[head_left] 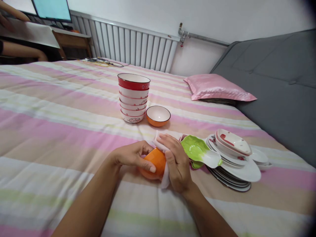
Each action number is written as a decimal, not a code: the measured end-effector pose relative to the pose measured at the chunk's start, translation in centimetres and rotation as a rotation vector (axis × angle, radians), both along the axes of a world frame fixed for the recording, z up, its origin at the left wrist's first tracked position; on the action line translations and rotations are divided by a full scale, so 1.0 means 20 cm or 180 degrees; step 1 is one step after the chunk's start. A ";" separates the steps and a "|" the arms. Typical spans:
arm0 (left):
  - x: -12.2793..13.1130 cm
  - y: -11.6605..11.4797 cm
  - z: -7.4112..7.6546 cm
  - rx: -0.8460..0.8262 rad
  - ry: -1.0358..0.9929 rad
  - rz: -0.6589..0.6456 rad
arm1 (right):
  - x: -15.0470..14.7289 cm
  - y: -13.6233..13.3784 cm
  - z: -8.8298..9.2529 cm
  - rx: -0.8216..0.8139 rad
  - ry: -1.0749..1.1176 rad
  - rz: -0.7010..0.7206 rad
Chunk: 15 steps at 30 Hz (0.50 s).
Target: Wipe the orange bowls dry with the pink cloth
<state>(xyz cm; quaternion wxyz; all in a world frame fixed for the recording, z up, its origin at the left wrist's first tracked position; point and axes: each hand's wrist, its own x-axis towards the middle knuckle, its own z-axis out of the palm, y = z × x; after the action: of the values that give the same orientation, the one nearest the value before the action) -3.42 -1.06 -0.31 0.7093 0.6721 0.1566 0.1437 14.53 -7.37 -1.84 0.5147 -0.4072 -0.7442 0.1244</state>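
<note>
An orange bowl (pixel 154 163) is held tilted on its side just above the striped bedsheet. My left hand (pixel 134 157) grips its left side, the thumb lying across the outer wall. Against the bowl's right side, my right hand (pixel 176 161) presses a white cloth (pixel 166 177), its fingers curled over the top of it. Beyond the hands stands a second orange bowl (pixel 158 115), upright with a white inside. Beside that rises a stack of red-and-white bowls (pixel 133 98). Close to my right hand lies a green leaf-shaped dish (pixel 195 148) with a white end.
Stacked plates (pixel 247 169) and patterned square-like dishes (pixel 234 143) sit at the right. A pink pillow (pixel 217 86) lies near the grey headboard (pixel 274 72). Cables (pixel 103 62) rest at the bed's far edge. At upper left a person (pixel 22 54) sits by a desk with monitors.
</note>
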 end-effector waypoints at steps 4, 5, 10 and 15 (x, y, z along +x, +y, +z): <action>0.00 0.00 0.02 -0.0125 -0.0007 -0.0006 | 0.01 0.03 -0.03 -0.0619 0.0845 0.0129; 0.00 -0.01 0.02 -0.0138 0.0002 -0.0014 | 0.02 0.04 -0.04 -0.0768 0.1064 0.0160; 0.00 0.00 0.02 -0.0032 0.0049 -0.0100 | 0.02 0.09 -0.08 -0.1406 0.2038 0.0427; 0.00 0.00 0.02 0.0014 0.0023 -0.0111 | 0.02 0.12 -0.12 -0.1819 0.2706 0.0536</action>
<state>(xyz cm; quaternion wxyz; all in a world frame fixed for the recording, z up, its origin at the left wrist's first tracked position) -3.49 -1.15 0.06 0.7096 0.6768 0.1471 0.1291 14.99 -4.90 -4.15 0.6280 -0.3838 -0.4359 0.5180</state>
